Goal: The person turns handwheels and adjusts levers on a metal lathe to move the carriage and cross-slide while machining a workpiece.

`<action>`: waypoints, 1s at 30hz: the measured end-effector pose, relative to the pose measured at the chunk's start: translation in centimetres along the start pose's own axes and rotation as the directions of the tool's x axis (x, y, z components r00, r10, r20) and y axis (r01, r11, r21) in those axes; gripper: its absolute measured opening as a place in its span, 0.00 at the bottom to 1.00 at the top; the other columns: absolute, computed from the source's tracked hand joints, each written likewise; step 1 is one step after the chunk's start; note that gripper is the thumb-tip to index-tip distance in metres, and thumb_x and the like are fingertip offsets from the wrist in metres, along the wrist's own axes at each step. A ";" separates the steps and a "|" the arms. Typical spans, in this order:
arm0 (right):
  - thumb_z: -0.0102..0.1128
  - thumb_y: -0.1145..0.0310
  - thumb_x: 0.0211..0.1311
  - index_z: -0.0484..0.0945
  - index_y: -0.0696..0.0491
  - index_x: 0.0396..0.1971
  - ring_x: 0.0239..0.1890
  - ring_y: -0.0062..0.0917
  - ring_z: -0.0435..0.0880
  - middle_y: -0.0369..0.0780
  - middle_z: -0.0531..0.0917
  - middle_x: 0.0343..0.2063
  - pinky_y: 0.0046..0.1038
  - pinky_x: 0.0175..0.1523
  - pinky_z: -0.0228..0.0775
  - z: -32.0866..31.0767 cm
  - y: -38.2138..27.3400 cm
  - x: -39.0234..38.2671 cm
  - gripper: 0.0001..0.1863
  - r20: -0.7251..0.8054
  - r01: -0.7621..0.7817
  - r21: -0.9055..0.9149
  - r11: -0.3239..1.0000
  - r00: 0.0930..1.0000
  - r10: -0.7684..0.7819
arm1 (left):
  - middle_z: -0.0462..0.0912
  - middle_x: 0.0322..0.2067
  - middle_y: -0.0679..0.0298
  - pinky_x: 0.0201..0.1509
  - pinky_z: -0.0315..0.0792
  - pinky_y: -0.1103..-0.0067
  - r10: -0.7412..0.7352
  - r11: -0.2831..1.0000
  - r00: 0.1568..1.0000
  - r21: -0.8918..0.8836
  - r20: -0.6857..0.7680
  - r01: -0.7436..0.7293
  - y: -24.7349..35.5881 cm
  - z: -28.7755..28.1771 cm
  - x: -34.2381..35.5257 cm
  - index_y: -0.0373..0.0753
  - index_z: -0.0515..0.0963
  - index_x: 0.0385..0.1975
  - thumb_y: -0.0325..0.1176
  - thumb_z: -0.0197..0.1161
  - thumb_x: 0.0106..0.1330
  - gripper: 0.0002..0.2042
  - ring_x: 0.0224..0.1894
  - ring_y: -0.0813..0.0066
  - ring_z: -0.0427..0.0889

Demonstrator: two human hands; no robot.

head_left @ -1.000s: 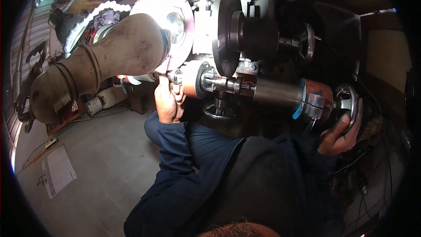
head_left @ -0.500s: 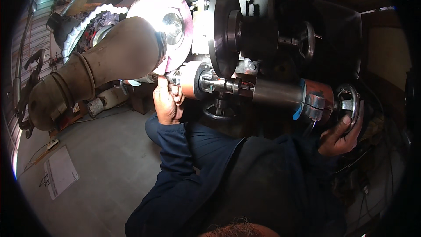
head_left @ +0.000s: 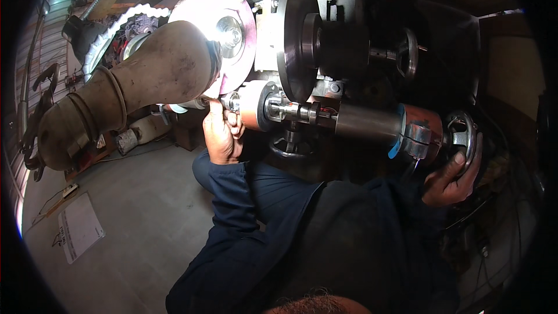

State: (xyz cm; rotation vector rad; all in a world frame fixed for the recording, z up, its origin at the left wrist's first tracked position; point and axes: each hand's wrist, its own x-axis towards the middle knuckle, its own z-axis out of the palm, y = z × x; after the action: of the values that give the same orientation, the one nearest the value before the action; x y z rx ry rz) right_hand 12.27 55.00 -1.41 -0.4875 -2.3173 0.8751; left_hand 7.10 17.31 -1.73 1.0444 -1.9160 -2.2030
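My left hand point(head_left: 222, 134) is raised under the bright lower edge of a large pale grinding wheel point(head_left: 192, 1). Its fingers are curled, with one digit pointing up, beside the left end of an orange cylindrical workhead point(head_left: 254, 106); whatever they pinch is too small to make out. At the right, my right hand point(head_left: 450, 181) is closed round the rim of a metal handwheel point(head_left: 469, 160). Between my hands runs a shaft assembly: a slim bright spindle point(head_left: 295, 110), a grey steel cylinder point(head_left: 367, 127) and an orange clamped housing point(head_left: 426, 125) with a blue edge.
A dark steel disc point(head_left: 297, 40) stands right of the grinding wheel. A thick dusty duct point(head_left: 157, 72) slants in from the left. Another handwheel point(head_left: 408, 52) sits behind, and a lower one point(head_left: 290, 150) hangs beneath the spindle. A white sheet point(head_left: 81, 227) lies on the floor point(head_left: 145, 215).
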 end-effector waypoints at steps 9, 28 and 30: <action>0.46 0.60 0.74 0.73 0.66 0.58 0.53 0.38 0.82 0.52 0.81 0.52 0.34 0.58 0.73 -0.3 0.2 0.0 0.25 0.029 0.003 0.004 1.000 1.000 -0.004 | 0.62 0.13 0.71 0.14 0.54 0.83 -0.004 1.000 1.000 0.021 -0.010 0.004 0.1 0.0 -0.1 0.42 0.64 0.17 0.50 0.48 0.78 0.25 0.11 0.84 0.59; 0.39 0.50 0.70 0.66 0.73 0.59 0.58 0.45 0.78 0.60 0.74 0.57 0.36 0.58 0.76 -0.7 0.9 0.3 0.37 0.067 0.009 0.236 0.972 0.997 -0.026 | 0.81 0.48 0.46 0.61 0.71 0.66 -0.251 0.429 0.723 0.743 0.644 -0.513 -6.8 -2.2 -2.0 0.30 0.75 0.51 0.39 0.83 0.38 0.38 0.53 0.49 0.80; 0.38 0.50 0.71 0.68 0.74 0.58 0.57 0.45 0.79 0.60 0.75 0.55 0.36 0.57 0.76 -0.8 0.7 0.4 0.36 0.070 0.021 0.207 0.978 0.997 -0.036 | 0.81 0.48 0.47 0.61 0.71 0.66 -0.327 0.436 0.678 0.742 0.658 -0.509 -6.9 -1.9 -1.3 0.31 0.74 0.52 0.38 0.83 0.37 0.39 0.54 0.51 0.80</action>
State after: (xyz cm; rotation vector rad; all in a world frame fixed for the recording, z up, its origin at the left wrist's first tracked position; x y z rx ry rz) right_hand 12.55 56.08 -1.24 -0.3372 -2.2598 1.1217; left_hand 11.75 17.89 -7.29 -0.2353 -3.6137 -1.4127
